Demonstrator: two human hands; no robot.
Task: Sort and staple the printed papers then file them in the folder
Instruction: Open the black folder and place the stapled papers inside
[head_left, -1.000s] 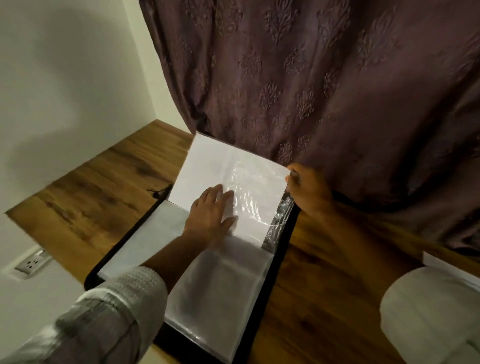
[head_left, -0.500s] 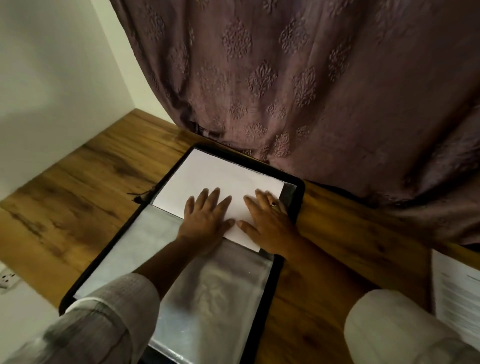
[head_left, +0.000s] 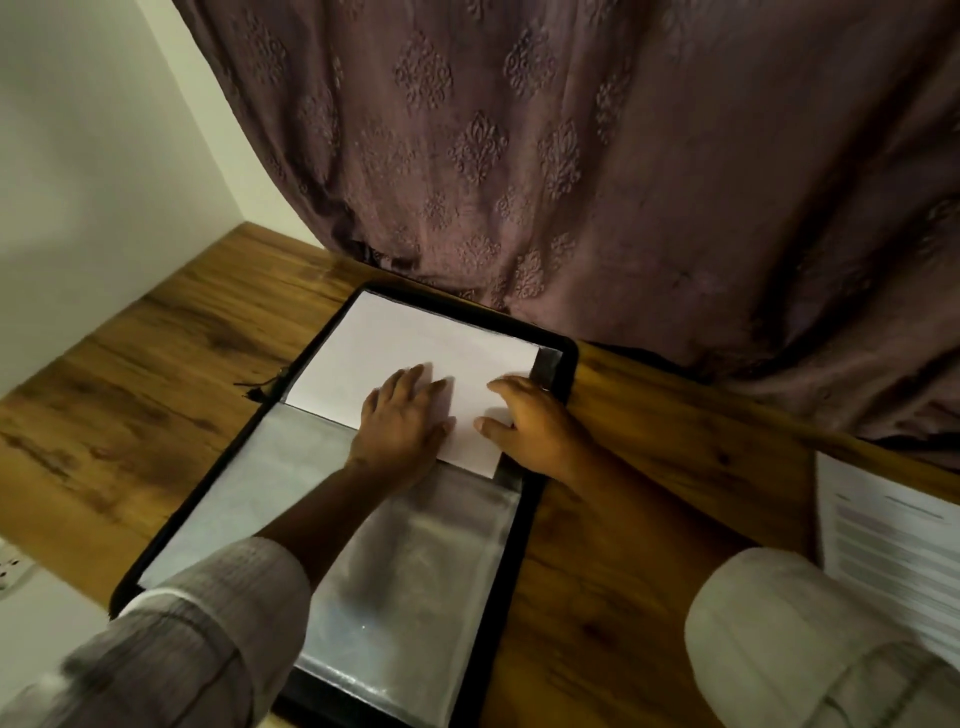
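dim room: wood-grain desk (head_left: 156, 395) in a corner, plain white wall (head_left: 88, 156) on the left, patterned mauve curtain (head_left: 571, 156) draped behind, wall socket (head_left: 10, 569) at lower left.

Your left hand (head_left: 402, 423) lies flat, palm down, fingers straight and slightly spread. Your right hand (head_left: 537, 434) is just beside it, palm down, fingers loosely extended, thumb pointing toward the left hand. Both forearms reach forward.

A black-edged folder (head_left: 563, 364) held a plain white sheet (head_left: 415, 343) on the brown wood-grain tabletop (head_left: 156, 395), beneath a mauve curtain (head_left: 571, 156) embossed with floral motifs.
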